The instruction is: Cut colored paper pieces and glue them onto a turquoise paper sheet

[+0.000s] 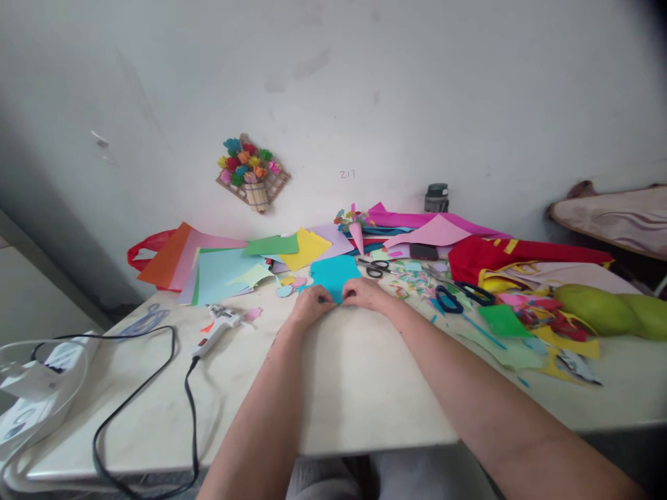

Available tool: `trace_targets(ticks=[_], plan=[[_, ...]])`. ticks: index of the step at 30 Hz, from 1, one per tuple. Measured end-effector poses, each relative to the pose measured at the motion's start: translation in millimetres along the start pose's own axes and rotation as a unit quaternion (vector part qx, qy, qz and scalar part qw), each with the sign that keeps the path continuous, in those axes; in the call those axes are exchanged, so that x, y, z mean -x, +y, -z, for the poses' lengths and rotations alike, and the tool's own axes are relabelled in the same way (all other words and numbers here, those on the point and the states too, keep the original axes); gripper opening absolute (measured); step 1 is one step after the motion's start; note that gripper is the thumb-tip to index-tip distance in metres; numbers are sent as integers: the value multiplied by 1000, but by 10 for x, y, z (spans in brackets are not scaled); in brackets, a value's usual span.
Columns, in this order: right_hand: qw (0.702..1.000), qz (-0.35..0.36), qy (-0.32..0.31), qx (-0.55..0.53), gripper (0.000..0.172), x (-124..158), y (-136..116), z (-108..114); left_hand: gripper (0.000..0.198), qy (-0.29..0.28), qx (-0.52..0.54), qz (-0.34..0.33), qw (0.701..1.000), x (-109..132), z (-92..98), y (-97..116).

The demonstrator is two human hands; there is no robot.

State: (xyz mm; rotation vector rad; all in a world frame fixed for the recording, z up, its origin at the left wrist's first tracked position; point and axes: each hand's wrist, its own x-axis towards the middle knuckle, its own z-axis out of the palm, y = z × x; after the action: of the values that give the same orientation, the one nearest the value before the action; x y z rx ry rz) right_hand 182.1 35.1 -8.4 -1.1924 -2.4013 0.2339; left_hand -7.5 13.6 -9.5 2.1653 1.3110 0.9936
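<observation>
A bright blue sheet of paper (333, 272) lies on the pale table, its near edge between my two hands. My left hand (311, 305) is closed at the sheet's lower left, fingertips pinching the edge. A small dark spot shows at its fingers, too small to make out. Close beside it, my right hand (365, 294) is closed on the near edge at the lower right. Both sets of fingertips hide part of that edge. Black-handled scissors (375, 268) rest just right of the sheet, and small round paper pieces (285, 291) lie left of it.
A glue gun (216, 332) with a black cord lies left, near a power strip (46, 375). Coloured sheets (224, 267) spread along the back. To the right are blue-handled scissors (449, 298), paper scraps (417, 278), a red cloth (521, 253) and green fruit-like objects (594, 309).
</observation>
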Motion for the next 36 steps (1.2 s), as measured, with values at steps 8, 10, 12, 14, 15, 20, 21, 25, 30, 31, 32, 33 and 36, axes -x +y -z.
trace_targets(ticks=[8, 10, 12, 14, 15, 20, 21, 25, 30, 31, 32, 33, 36], plan=[[997, -38, -9, -65, 9, -27, 13, -77, 9, 5, 39, 27, 999, 29, -4, 33], [995, -48, -11, -83, 9, -33, 20, -93, 10, 4, 45, 31, 999, 35, -3, 39], [994, -52, -15, -92, 9, -40, 22, -105, 10, 3, 42, 32, 999, 40, -1, 42], [994, -55, -18, -93, 9, -46, 18, -111, 10, 0, 37, 31, 999, 43, 2, 42], [994, -57, -19, -92, 9, -49, 13, -112, 10, -3, 35, 30, 999, 45, 4, 42], [994, -69, -20, -82, 12, -47, -28, -103, 9, -6, 29, 21, 999, 41, 10, 39], [994, -71, -19, -79, 12, -45, -37, -101, 9, -7, 28, 18, 999, 39, 10, 38], [995, -76, -17, -68, 11, -36, -68, -96, 8, -13, 20, 9, 1000, 32, 8, 33], [994, -83, -14, -63, 10, -26, -100, -90, 8, -19, 4, 10, 1000, 31, 10, 36], [994, -85, -13, -61, 10, -24, -106, -88, 9, -21, -2, 11, 1000, 31, 11, 38], [994, -87, -12, -58, 10, -22, -113, -84, 10, -24, -8, 11, 1000, 30, 13, 41], [994, -88, -12, -55, 11, -21, -120, -79, 11, -28, -15, 10, 999, 29, 16, 43], [994, -93, -14, -51, 11, -13, -144, -56, 11, -35, -37, 8, 999, 25, 21, 52]])
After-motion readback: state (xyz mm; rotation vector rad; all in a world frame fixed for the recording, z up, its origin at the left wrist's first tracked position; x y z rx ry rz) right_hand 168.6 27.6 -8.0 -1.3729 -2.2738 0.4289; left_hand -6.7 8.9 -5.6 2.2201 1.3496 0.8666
